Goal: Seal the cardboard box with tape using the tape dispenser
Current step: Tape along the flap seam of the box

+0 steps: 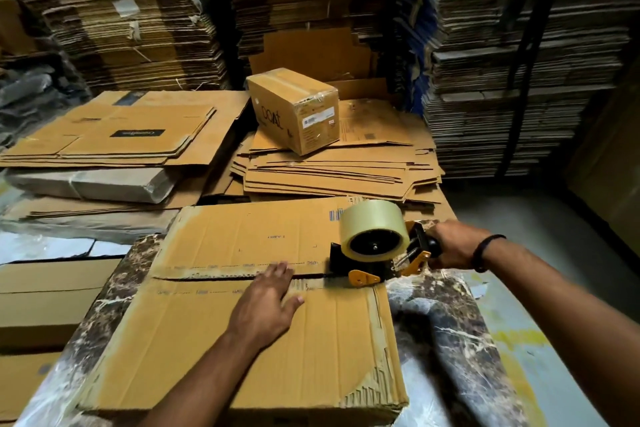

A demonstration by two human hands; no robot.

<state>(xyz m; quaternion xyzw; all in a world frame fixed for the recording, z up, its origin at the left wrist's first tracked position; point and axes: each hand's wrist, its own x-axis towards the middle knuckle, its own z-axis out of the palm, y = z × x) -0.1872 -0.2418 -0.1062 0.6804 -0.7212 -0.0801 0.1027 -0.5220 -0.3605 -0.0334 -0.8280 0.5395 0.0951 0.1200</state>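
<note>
The cardboard box (263,340) lies on the marble table (446,333), its flaps meeting at a centre seam; the left hand (268,302) presses flat beside the seam, fingers straight; the right hand (453,246) grips the tape dispenser (374,246) at the seam's right end. If the left hand loosens, I think the flaps may gape, and the tape may wrinkle or miss the seam.

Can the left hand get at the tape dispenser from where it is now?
Probably yes. The left hand lies flat on the cardboard box, and the tape dispenser stands close to its fingers with nothing between.
</note>
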